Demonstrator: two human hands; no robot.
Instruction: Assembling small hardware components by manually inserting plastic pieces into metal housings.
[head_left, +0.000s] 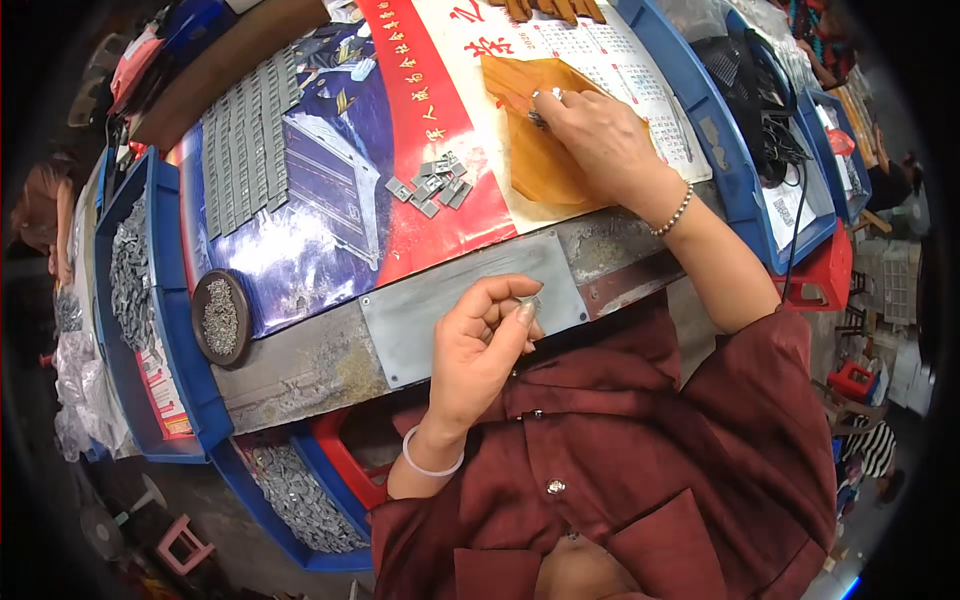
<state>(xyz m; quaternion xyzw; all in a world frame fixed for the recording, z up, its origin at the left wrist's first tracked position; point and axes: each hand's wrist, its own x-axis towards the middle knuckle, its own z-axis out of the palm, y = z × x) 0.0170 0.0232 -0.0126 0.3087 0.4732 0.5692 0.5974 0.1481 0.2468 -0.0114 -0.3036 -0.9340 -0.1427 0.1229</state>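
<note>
Left hand (482, 343): fingers curled; I cannot tell whether they grip.
Right hand (603, 138): I see fingertips clamped on small silvery metal pieces (537, 117) over a glossy amber sheet (545, 170).

Silvery bits (533, 300) in left hand (480, 340) too small to tell, brown strips (548, 11) cut off above

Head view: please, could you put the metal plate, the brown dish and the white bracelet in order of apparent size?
1. Metal plate, partly behind the left hand
2. Brown dish
3. White bracelet, by its outline
</note>
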